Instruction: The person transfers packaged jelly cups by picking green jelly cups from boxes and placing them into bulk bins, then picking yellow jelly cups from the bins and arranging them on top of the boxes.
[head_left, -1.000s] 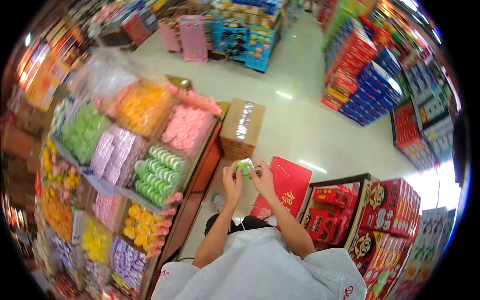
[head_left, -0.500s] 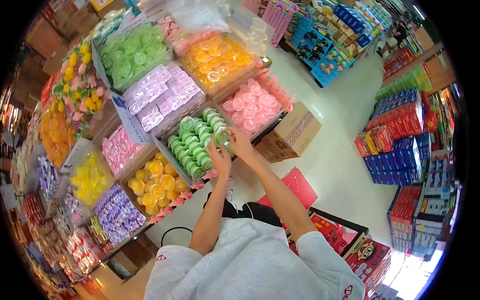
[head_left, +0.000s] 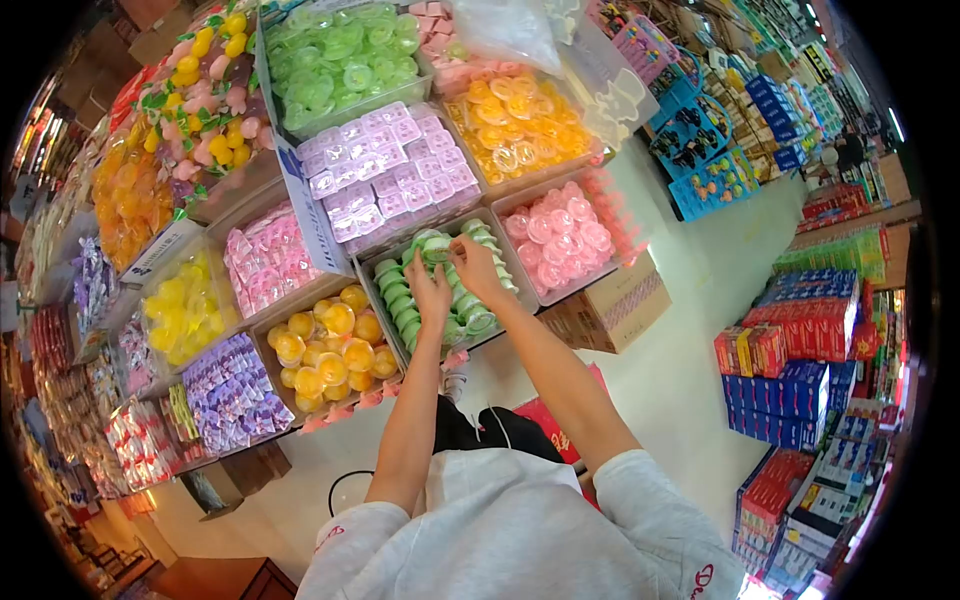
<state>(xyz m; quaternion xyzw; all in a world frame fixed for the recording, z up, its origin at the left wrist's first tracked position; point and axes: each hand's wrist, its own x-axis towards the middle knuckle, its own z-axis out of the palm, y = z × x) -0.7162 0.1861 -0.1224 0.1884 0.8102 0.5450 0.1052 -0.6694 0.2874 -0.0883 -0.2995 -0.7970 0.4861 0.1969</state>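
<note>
Both my hands are over the bin of green-and-white cups, whose cups stand in slanting rows. My left hand is at the left side of one green cup, fingers closed on it. On the cup's right side, my right hand has its fingers pressed together against it. Behind this bin lie purple-and-white packets. Pink cups fill the bin to the right, and orange-yellow cups the one to the left.
Farther back are bins of green jelly cups and orange cups. A cardboard box stands on the floor beside the display. Stacked red and blue boxes are at the right. Yellow packets lie left.
My hands have gone from above the floor, holding a small green cup, to over the green cup bin, then slightly farther into it. The view has turned toward the display.
</note>
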